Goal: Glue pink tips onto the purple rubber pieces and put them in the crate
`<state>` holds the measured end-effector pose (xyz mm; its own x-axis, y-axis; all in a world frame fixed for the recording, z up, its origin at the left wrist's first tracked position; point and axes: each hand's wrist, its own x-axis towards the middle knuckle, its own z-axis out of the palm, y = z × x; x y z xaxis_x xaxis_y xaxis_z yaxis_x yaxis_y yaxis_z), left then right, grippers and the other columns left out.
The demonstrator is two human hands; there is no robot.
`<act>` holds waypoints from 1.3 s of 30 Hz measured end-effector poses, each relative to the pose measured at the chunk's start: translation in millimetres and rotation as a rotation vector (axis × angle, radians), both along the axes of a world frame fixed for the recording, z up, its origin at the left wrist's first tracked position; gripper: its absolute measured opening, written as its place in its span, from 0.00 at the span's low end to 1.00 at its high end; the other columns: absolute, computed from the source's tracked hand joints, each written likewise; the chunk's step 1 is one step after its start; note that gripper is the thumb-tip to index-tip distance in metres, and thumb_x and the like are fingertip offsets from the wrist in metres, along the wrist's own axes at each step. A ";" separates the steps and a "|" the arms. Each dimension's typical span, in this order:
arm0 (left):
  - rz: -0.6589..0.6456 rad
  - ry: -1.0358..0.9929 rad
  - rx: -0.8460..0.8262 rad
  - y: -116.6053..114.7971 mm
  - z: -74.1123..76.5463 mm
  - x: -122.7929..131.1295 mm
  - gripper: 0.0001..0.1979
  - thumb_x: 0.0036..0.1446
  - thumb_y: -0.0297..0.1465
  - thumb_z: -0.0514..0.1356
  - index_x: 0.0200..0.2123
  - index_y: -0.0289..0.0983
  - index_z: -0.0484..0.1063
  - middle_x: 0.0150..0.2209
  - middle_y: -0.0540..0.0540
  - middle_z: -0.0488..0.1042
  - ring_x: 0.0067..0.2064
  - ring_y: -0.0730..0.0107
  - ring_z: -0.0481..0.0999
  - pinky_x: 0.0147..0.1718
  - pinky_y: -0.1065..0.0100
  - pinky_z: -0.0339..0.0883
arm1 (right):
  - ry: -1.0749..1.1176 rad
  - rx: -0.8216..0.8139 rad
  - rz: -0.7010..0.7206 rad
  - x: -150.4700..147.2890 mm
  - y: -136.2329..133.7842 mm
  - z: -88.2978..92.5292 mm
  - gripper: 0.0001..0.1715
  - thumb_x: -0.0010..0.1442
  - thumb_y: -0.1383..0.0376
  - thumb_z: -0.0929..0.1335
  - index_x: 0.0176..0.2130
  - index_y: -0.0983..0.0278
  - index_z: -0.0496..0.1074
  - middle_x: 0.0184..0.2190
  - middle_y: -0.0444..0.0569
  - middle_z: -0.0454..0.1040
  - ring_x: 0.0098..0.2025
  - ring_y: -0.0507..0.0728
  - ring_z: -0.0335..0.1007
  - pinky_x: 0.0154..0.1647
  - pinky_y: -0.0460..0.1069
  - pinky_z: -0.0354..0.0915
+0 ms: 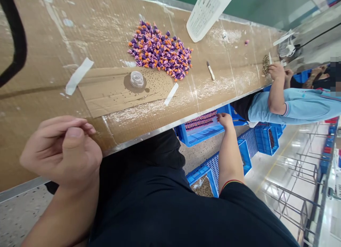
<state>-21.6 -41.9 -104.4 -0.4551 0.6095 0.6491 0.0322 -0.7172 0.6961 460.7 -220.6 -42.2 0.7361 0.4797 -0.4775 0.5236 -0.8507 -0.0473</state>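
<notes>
My left hand (65,144) hovers over the near left edge of the cardboard-covered table (106,30). Its fingers are curled in and the thumb lies against them; anything inside is hidden. Low beside the table, my right hand (225,119) reaches to a blue crate (202,135). Its fingers are pinched at the end of rows of small purple and pink pieces (201,121), which lie on a pale sheet; what they grip is too small to tell. A heap of small purple, pink and orange pieces (161,51) lies on the tabletop.
A small clear cup (137,79) stands on a taped, speckled cardboard sheet (106,94). Farther right lie a pen-like tool (210,70) and a white plastic bottle (207,14). A co-worker in light blue (301,105) works at the table's far end. More blue crates (267,140) stand below.
</notes>
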 end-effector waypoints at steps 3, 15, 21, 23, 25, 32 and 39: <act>-0.079 0.099 0.083 -7.0 2.1 -3.2 0.12 0.52 0.40 0.71 0.34 0.37 0.83 0.25 0.51 0.77 0.18 0.79 0.65 0.11 0.75 0.52 | 0.286 0.408 -0.013 -51.9 -11.3 16.2 0.34 0.78 0.33 0.56 0.41 0.57 0.67 0.30 0.42 0.67 0.25 0.50 0.63 0.28 0.47 0.68; -0.285 0.572 -0.035 -88.6 98.4 1.3 0.06 0.69 0.24 0.68 0.48 0.37 0.80 0.40 0.47 0.84 0.37 0.73 0.83 0.38 0.71 0.81 | 2.402 0.809 -0.683 -310.5 36.1 55.9 0.18 0.64 0.72 0.79 0.51 0.57 0.79 0.38 0.35 0.81 0.22 0.38 0.65 0.16 0.29 0.54; -0.230 0.546 -0.012 -98.2 99.7 -9.5 0.08 0.69 0.26 0.70 0.50 0.39 0.80 0.40 0.49 0.84 0.38 0.73 0.84 0.40 0.70 0.82 | 2.285 0.689 -0.705 -335.2 35.6 61.5 0.19 0.64 0.71 0.81 0.51 0.56 0.80 0.38 0.32 0.86 0.17 0.36 0.62 0.16 0.29 0.58; -0.217 0.534 -0.014 -99.6 100.6 -12.3 0.08 0.69 0.27 0.71 0.50 0.39 0.81 0.40 0.49 0.84 0.38 0.72 0.84 0.40 0.70 0.83 | 2.225 0.661 -0.721 -341.4 34.6 62.3 0.19 0.63 0.70 0.83 0.50 0.57 0.81 0.39 0.32 0.88 0.16 0.35 0.63 0.16 0.29 0.60; -0.205 0.530 -0.021 -100.8 101.7 -14.6 0.08 0.69 0.27 0.72 0.49 0.39 0.81 0.40 0.49 0.84 0.38 0.73 0.84 0.40 0.70 0.83 | 2.181 0.648 -0.724 -346.6 34.3 64.1 0.18 0.62 0.69 0.84 0.49 0.59 0.82 0.39 0.32 0.90 0.16 0.35 0.65 0.16 0.29 0.60; -0.177 0.493 -0.015 -103.3 101.6 -15.4 0.07 0.67 0.27 0.73 0.46 0.37 0.81 0.39 0.49 0.84 0.37 0.72 0.84 0.38 0.70 0.82 | 2.108 0.697 -0.673 -353.8 32.5 72.9 0.12 0.63 0.67 0.85 0.44 0.61 0.85 0.39 0.33 0.91 0.16 0.35 0.64 0.17 0.29 0.62; -0.186 0.492 -0.004 -107.8 104.5 -15.1 0.09 0.67 0.27 0.74 0.48 0.39 0.81 0.39 0.49 0.85 0.37 0.72 0.85 0.38 0.70 0.83 | 2.072 0.656 -0.688 -351.4 29.6 75.1 0.12 0.60 0.65 0.85 0.40 0.57 0.83 0.37 0.31 0.89 0.13 0.37 0.50 0.15 0.32 0.58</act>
<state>-36.7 -149.6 0.0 0.0195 0.6540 0.7563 0.2282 -0.7393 0.6335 109.3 -191.1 32.9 -0.3226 0.8116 -0.4870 -0.8574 -0.4686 -0.2129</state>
